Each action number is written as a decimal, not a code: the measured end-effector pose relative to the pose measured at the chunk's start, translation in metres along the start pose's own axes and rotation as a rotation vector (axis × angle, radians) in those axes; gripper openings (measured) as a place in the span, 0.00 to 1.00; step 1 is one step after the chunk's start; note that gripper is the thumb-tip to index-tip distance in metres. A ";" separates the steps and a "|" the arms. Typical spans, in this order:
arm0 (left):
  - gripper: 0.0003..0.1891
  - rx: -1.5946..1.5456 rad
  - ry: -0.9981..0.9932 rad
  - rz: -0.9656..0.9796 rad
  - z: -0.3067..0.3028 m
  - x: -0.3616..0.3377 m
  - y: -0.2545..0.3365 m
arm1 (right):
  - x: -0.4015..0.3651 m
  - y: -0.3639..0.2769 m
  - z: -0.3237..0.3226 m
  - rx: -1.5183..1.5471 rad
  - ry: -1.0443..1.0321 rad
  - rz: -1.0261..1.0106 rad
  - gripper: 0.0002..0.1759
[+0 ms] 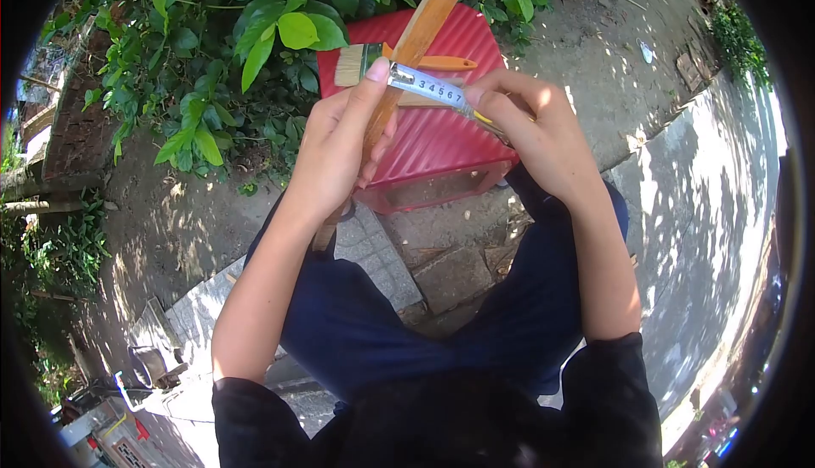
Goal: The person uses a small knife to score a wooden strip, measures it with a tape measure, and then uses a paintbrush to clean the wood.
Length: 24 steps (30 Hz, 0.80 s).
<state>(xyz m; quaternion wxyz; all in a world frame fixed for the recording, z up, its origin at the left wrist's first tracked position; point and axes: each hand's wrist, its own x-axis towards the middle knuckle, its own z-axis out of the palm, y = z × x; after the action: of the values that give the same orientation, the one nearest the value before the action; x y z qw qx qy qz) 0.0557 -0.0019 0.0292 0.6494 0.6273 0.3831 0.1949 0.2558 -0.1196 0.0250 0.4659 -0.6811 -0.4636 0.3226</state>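
Observation:
My left hand (340,132) is closed around a long brown wooden strip (429,22), which slants up and away. Its thumb presses at the end of a tape measure blade (433,87), which lies across the strip with the numbers 3 to 7 showing. My right hand (535,124) pinches the other end of the tape; a bit of yellow shows under its fingers, and the rest of the tape is hidden there. Beneath both hands, a paintbrush (450,64) with pale bristles and an orange handle lies on a red plastic stool (424,141).
Leafy green bushes (246,26) crowd the far side of the stool and hang over its edge. My legs (365,307) in dark trousers are on either side in front of it. Paving slabs (454,277) and bare ground surround the stool.

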 end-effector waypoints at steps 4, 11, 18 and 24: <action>0.35 0.029 -0.009 0.005 -0.002 0.000 -0.003 | 0.000 0.004 0.000 0.042 0.003 -0.013 0.20; 0.35 0.016 -0.020 0.013 -0.003 -0.001 -0.004 | 0.000 0.003 -0.001 0.041 -0.005 -0.014 0.21; 0.35 0.050 -0.008 0.005 -0.003 -0.002 -0.002 | 0.004 0.013 -0.002 0.039 -0.040 -0.075 0.22; 0.35 0.052 -0.006 0.011 -0.004 -0.003 -0.002 | 0.002 0.007 -0.003 0.056 -0.064 -0.009 0.23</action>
<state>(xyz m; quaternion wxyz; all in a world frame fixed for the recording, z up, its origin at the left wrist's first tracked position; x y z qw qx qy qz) 0.0505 -0.0019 0.0282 0.6329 0.6468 0.3826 0.1864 0.2614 -0.1193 0.0195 0.4712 -0.6550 -0.4721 0.3551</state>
